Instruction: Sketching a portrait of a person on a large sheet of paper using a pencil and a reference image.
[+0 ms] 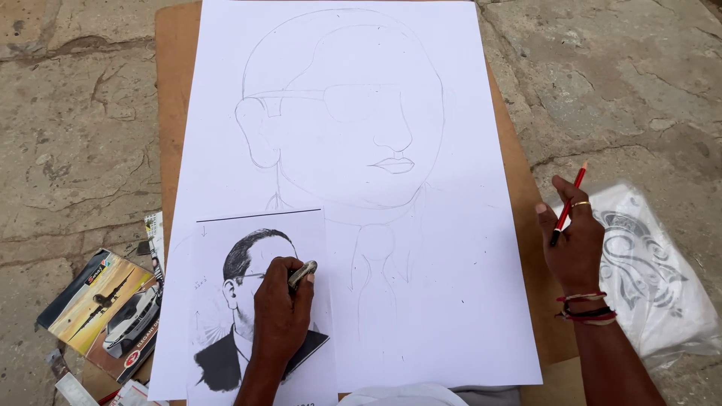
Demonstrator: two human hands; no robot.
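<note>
A large white sheet (451, 301) with a faint pencil outline of a head with glasses and a tie lies on a brown board (171, 68). On its lower left lies a small printed black-and-white portrait (218, 301). My left hand (280, 312) rests on that print and is closed around a small grey eraser (302, 274). My right hand (573, 244) rests at the board's right edge and holds a red pencil (569, 203), tip pointing down.
The board lies on a cracked stone floor (75, 135). A colourful box with plane and car pictures (105, 312) and some small items lie at the lower left. A plastic-wrapped white cloth with a grey pattern (647, 278) lies at the right.
</note>
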